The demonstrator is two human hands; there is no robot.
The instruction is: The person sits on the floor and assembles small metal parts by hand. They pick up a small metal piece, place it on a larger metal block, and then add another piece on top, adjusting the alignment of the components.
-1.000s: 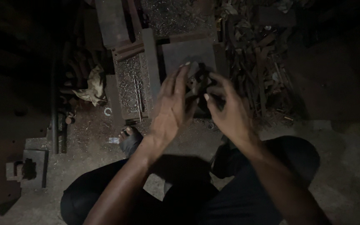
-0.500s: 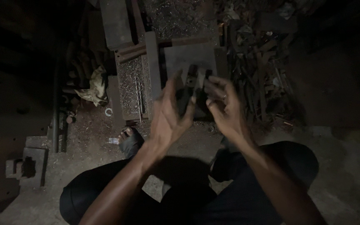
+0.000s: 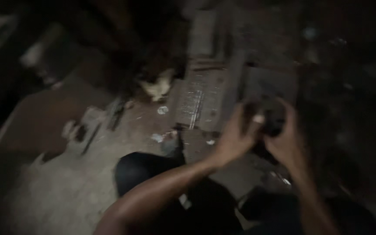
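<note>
The picture is dim and smeared by motion, so fine detail is lost. Right of centre both hands meet around a small dark lumpy object (image 3: 271, 118), probably metal. The left hand (image 3: 236, 140) comes up from the lower middle of the frame, its fingers curled against the object's left side with a pale fingernail showing at the top. The right hand (image 3: 286, 143) rises from the lower right, its fingers wrapped over the object's right side and top, closed on it. The object sits between the two palms, above the person's lap, in front of a flat grey slab-like block (image 3: 270, 82) lying behind it. The blur and the covering fingers hide its outline, so I cannot tell which way it points or how its long axis runs.

Left of the block, a long grey ridged metal plate (image 3: 199, 98) runs from the upper middle of the frame down toward the centre. A pale crumpled rag (image 3: 156, 88) lies further left, just beside the plate's upper edge. A flat rust-brown sheet (image 3: 44, 122) fills the left side on the dusty concrete floor (image 3: 66, 191). The person's knees in dark trousers (image 3: 140, 167) fill the lower middle
</note>
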